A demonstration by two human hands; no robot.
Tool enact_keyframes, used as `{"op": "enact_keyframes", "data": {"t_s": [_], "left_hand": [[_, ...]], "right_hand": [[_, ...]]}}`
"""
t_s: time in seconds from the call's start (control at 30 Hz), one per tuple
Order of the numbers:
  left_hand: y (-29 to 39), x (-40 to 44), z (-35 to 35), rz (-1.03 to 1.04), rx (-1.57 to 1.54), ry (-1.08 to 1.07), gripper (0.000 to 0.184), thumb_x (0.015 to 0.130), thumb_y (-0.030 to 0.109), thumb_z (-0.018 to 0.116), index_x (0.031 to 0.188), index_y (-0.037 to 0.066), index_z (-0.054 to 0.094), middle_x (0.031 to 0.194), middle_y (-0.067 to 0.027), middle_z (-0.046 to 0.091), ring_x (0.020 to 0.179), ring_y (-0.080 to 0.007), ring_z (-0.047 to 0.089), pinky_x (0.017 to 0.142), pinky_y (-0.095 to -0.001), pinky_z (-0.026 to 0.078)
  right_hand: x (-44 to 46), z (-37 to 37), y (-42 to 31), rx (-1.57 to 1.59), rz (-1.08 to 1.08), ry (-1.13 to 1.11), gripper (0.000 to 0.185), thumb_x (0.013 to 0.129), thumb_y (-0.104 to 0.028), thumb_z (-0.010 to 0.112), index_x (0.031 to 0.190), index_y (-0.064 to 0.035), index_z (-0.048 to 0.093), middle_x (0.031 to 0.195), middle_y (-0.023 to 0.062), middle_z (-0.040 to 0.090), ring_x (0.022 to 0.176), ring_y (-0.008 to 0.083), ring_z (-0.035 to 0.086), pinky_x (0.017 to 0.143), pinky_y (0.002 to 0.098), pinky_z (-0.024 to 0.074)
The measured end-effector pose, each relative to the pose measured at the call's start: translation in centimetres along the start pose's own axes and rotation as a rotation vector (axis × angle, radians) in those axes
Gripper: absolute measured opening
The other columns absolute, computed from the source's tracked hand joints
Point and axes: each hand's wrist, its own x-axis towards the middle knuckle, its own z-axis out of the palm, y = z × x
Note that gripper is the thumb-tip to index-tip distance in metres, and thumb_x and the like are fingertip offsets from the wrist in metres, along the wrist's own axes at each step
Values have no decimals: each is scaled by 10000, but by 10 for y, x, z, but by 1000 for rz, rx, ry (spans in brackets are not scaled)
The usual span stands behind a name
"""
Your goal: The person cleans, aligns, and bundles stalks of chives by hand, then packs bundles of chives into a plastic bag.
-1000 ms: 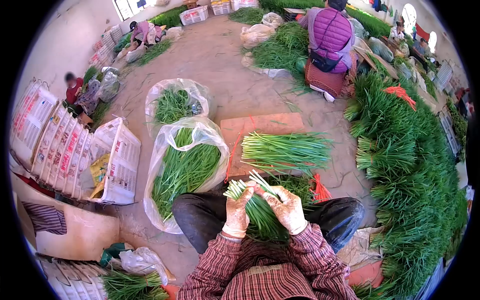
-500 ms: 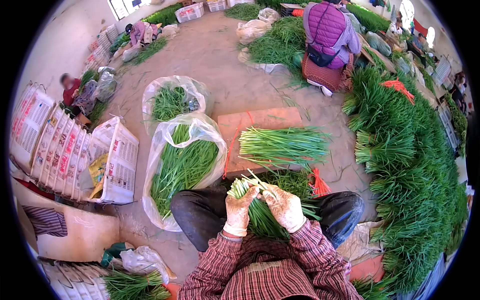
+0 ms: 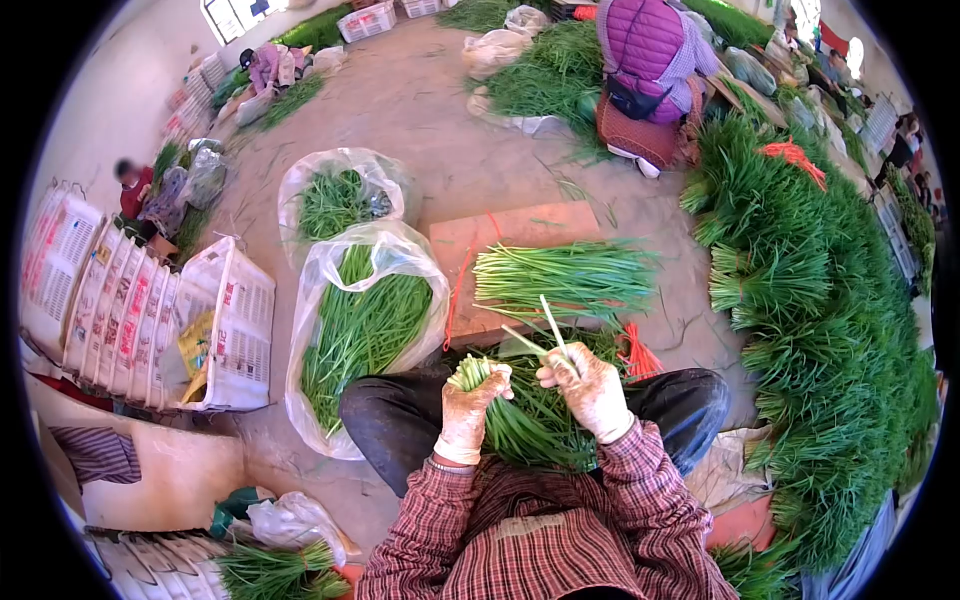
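My left hand (image 3: 470,405), in a soiled white glove, is closed around a bunch of chives (image 3: 505,425), whose pale cut ends stick up beside the thumb. To its right, my gloved right hand (image 3: 590,395) pinches a few loose chive stalks (image 3: 552,322), pale ends pointing up and away. Both hands are above my lap, where more chives (image 3: 560,425) lie between my knees. In front, a neat pile of chives (image 3: 560,275) rests on a reddish board (image 3: 455,240), roots end to the left.
Clear plastic bags (image 3: 425,265) of chives stand left of the board. Orange ties (image 3: 637,352) lie by my right knee. White crates (image 3: 240,320) are stacked at left. Tied chive bundles (image 3: 800,350) line the right. A person in a purple vest (image 3: 650,50) sits ahead.
My right hand has moved right, away from my left hand, and now holds a few stalks apart from the bunch. Before, both hands were together at the bunch. The view has shifted slightly.
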Motion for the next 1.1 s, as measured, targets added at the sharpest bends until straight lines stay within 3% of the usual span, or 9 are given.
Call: {"op": "enact_keyframes", "data": {"t_s": [0.2, 0.37, 0.73, 0.8, 0.83, 0.87, 0.93, 0.97, 1.1], "left_hand": [[-10, 10, -10, -50, -55, 46, 157, 925, 39, 704, 1059, -40, 685, 860, -51, 659, 738, -145, 628, 707, -288, 532], [-5, 6, 0, -103, -92, -46, 390, 907, 64, 747, 1258, -60, 632, 1035, -98, 717, 815, -153, 661, 747, -277, 540], [-8, -2, 8, -86, -259, -172, 488, 867, 114, 790, 1285, -56, 604, 1131, -101, 691, 955, -168, 649, 875, -311, 533], [-9, -3, 9, -85, -263, -182, 436, 885, 73, 759, 1275, -58, 614, 1160, -109, 694, 1013, -182, 660, 916, -317, 526], [-8, -3, 11, -76, -244, -162, 464, 882, 73, 761, 1297, -64, 602, 1186, -123, 689, 1048, -195, 660, 942, -324, 523], [-7, -3, 13, -66, -225, -141, 493, 880, 72, 764, 1319, -70, 591, 1212, -138, 684, 1083, -208, 660, 967, -331, 519], [-4, -3, 14, -68, -216, -171, 509, 878, 71, 765, 1330, -74, 583, 1229, -146, 679, 1101, -214, 657, 983, -338, 514], [-3, -3, 14, -68, -208, -200, 524, 876, 71, 767, 1341, -77, 575, 1246, -155, 674, 1118, -220, 654, 998, -346, 510], [0, -8, 12, -114, -198, -191, 580, 851, 115, 796, 1349, -79, 569, 1244, -178, 675, 1144, -240, 651, 1011, -377, 508]], "right_hand": [[2, -30, -1, 303, 133, -19, 226, 1064, -203, 545, 1157, -17, 634, 900, 56, 726, 699, 98, 678, 622, 224, 514], [-7, -15, 3, 220, 88, -73, 215, 1027, -128, 602, 1203, -12, 646, 935, 46, 719, 729, 87, 663, 675, 225, 525], [-15, 13, 17, 172, 63, -104, 187, 1000, -92, 634, 1175, -37, 671, 947, 18, 712, 713, 58, 612, 659, 225, 511], [-16, 13, 18, 82, -5, -92, 191, 987, -79, 643, 1173, -60, 679, 938, 33, 718, 685, 100, 633, 653, 247, 517], [-16, 15, 29, -49, -171, -45, 180, 991, -164, 653, 1153, -91, 684, 928, 81, 718, 675, 213, 673, 634, 313, 535], [-15, 16, 34, -49, -171, -44, 180, 991, -164, 653, 1153, -91, 684, 928, 81, 718, 675, 213, 673, 634, 313, 535], [-15, 15, 39, -524, -367, 21, 223, 997, -284, 640, 1131, -111, 680, 914, 130, 709, 727, 316, 685, 628, 385, 542], [-15, 16, 40, -527, -330, 15, 289, 1008, -383, 596, 1121, -129, 674, 891, 133, 704, 762, 335, 688, 621, 412, 543], [-17, 15, 41, -611, -411, 1, 327, 1026, -401, 553, 1159, -128, 672, 915, 135, 714, 789, 338, 697, 643, 417, 552]]}}
